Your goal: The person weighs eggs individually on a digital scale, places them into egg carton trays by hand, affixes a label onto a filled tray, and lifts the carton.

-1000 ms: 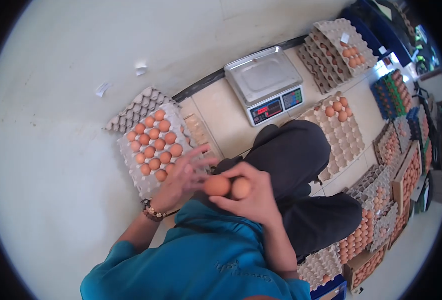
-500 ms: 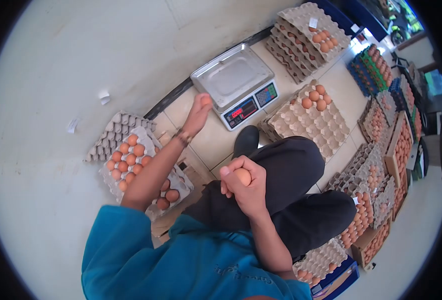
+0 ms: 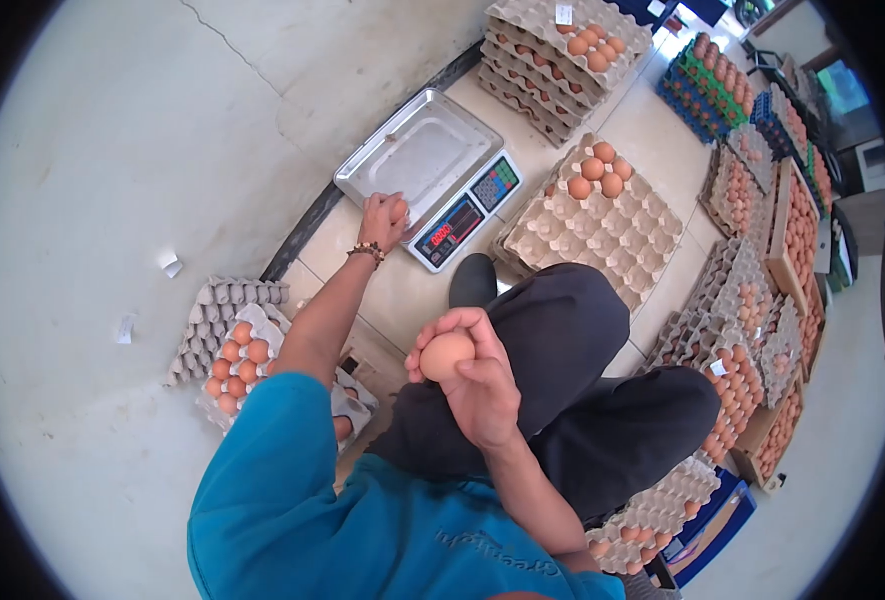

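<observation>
My left hand (image 3: 384, 221), with a beaded bracelet at the wrist, is at the near edge of the steel pan of a digital scale (image 3: 428, 150). Its fingers are closed around a brown egg (image 3: 400, 210), mostly covered by them. In front of my knees, my right hand (image 3: 478, 385) is turned palm up, fingers curled round another brown egg (image 3: 447, 357). The scale's red display (image 3: 441, 232) is lit. Below my left arm, a carton tray (image 3: 355, 405) holds several brown eggs (image 3: 246, 362), partly hidden by the arm and sleeve.
Beyond my knees stands a stack of carton trays (image 3: 603, 235), with several eggs in its top corner. Another egg-tray stack (image 3: 553, 75) is by the wall. More loaded trays (image 3: 733, 390) and wooden crates (image 3: 793, 215) line the right. Paper scraps (image 3: 170, 264) lie at left.
My left hand has moved in over the scale pan's edge with its egg. My right hand has turned palm up, showing more of its egg. The view has shifted.
</observation>
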`<state>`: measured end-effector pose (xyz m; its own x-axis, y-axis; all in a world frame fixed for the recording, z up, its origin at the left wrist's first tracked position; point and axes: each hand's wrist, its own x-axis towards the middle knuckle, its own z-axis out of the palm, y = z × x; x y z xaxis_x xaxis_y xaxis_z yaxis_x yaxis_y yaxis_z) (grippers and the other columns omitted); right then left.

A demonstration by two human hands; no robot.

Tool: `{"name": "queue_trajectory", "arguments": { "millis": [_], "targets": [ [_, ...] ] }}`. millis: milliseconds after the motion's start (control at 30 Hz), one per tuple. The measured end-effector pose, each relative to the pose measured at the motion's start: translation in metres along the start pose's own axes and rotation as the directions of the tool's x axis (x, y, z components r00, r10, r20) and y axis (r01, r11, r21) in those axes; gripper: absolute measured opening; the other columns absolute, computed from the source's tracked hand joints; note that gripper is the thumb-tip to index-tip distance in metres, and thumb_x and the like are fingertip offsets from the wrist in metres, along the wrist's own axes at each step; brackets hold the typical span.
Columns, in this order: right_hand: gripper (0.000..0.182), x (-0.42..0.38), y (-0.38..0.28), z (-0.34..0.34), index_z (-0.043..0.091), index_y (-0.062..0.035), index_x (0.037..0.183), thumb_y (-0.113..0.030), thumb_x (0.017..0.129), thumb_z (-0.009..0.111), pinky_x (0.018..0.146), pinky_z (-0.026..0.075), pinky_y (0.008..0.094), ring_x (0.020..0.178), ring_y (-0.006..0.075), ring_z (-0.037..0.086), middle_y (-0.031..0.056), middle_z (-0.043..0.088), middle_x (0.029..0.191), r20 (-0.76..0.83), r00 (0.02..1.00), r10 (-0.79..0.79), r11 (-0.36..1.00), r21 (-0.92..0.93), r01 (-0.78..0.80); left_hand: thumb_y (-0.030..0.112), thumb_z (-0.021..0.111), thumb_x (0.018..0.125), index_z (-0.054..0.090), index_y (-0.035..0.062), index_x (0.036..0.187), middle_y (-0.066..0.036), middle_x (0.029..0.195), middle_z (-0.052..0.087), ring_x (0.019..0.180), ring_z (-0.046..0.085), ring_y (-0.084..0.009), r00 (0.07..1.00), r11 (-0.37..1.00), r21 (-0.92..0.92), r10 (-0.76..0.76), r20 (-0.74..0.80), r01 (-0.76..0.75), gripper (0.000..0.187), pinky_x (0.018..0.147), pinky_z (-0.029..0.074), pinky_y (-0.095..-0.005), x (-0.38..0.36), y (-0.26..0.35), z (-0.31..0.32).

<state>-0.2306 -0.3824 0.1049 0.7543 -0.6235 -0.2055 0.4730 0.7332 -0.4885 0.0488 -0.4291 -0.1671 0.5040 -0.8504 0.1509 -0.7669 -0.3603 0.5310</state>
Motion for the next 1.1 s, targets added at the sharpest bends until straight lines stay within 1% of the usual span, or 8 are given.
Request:
{"name": "queue_trajectory", "arguments": {
  "millis": [67,100,167,233,367,467,867,1100],
  "targets": [
    [0.029,0.001,0.005,0.004,0.047,-0.0003,0.115,-0.012,0.088,0.05,0.083,0.049,0.0339,0.095,0.0218,0.06,0.0145,0.056,0.108,-0.062,0.998,-0.016,0.994,-0.112,0.009,0.016,0.071,0.081,0.058,0.0077,0.129,-0.015,0.117,0.053,0.109,0.054,-0.0326,0.987,0.997,0.068,0.052,-0.155,-0.042,0.05,0.099,0.044,-0.0432,-0.001,0.032,-0.024],
    [0.027,0.004,0.007,0.006,0.047,-0.0004,0.117,-0.01,0.092,0.048,0.085,0.049,0.0322,0.097,0.0185,0.059,0.0133,0.056,0.109,-0.091,0.995,-0.028,0.985,-0.171,0.012,0.017,0.07,0.083,0.058,0.007,0.129,-0.015,0.119,0.054,0.107,0.056,-0.0309,0.991,0.97,-0.24,-0.068,-0.118,0.037,0.049,0.098,0.045,-0.0428,-0.001,0.045,-0.038],
    [0.028,0.011,0.013,0.008,0.046,0.0005,0.122,-0.011,0.096,0.048,0.088,0.048,0.0303,0.099,0.0155,0.058,0.0118,0.055,0.11,-0.112,0.987,-0.116,0.938,-0.338,0.072,0.02,0.067,0.087,0.058,0.0054,0.129,-0.014,0.123,0.056,0.104,0.061,-0.0273,0.967,0.633,-0.747,-0.249,0.055,0.206,0.045,0.096,0.048,-0.0421,-0.004,0.074,-0.071],
    [0.032,0.015,0.02,0.01,0.044,0.0015,0.128,-0.013,0.1,0.047,0.092,0.047,0.0306,0.101,0.0144,0.057,0.0106,0.055,0.112,-0.156,0.975,-0.161,0.907,-0.413,0.084,0.021,0.063,0.091,0.058,0.0037,0.129,-0.014,0.129,0.057,0.104,0.064,-0.0247,0.909,0.258,-0.872,-0.104,0.404,0.416,0.041,0.096,0.049,-0.04,-0.026,0.128,-0.154],
    [0.043,0.023,0.024,0.004,0.037,0.0022,0.141,-0.02,0.104,0.043,0.101,0.042,0.0333,0.111,0.0164,0.055,0.0094,0.054,0.118,-0.234,0.967,-0.099,0.926,-0.378,0.003,0.015,0.064,0.088,0.056,0.0013,0.131,-0.017,0.133,0.056,0.122,0.056,-0.0286,0.887,0.638,-0.769,0.338,0.313,0.028,0.046,0.102,0.045,-0.0403,-0.092,0.193,-0.237],
    [0.052,0.019,0.025,0.001,0.029,0.0013,0.147,-0.029,0.105,0.037,0.108,0.035,0.0347,0.122,0.0187,0.049,0.0103,0.05,0.129,-0.238,0.969,0.06,0.975,-0.194,-0.107,0.004,0.068,0.081,0.053,-0.0033,0.132,-0.018,0.133,0.056,0.123,0.056,-0.0299,0.917,0.878,-0.459,0.287,0.278,-0.136,0.054,0.106,0.042,-0.0395,-0.117,0.214,-0.234],
    [0.057,0.008,0.01,0.006,0.024,-0.0012,0.149,-0.035,0.105,0.033,0.107,0.036,0.0387,0.124,0.0249,0.048,0.0188,0.045,0.136,-0.012,0.996,0.085,0.982,-0.168,-0.086,0.01,0.072,0.084,0.059,0.0048,0.127,-0.012,0.113,0.068,0.102,0.067,-0.0197,0.999,0.905,-0.425,-0.018,0.026,0.028,0.045,0.088,0.053,-0.0315,0.016,0.073,-0.097],
    [0.049,0.009,0.007,0.004,0.033,0.0001,0.143,-0.032,0.105,0.033,0.097,0.043,0.0354,0.108,0.0204,0.056,0.0154,0.056,0.118,0.037,0.997,0.069,0.986,-0.154,-0.062,0.01,0.072,0.074,0.07,0.0089,0.112,-0.018,0.103,0.067,0.096,0.065,-0.0359,0.995,0.989,-0.13,-0.054,0.083,0.065,0.038,0.088,0.052,-0.0421,0.076,-0.006,0.004]
  ]
}}
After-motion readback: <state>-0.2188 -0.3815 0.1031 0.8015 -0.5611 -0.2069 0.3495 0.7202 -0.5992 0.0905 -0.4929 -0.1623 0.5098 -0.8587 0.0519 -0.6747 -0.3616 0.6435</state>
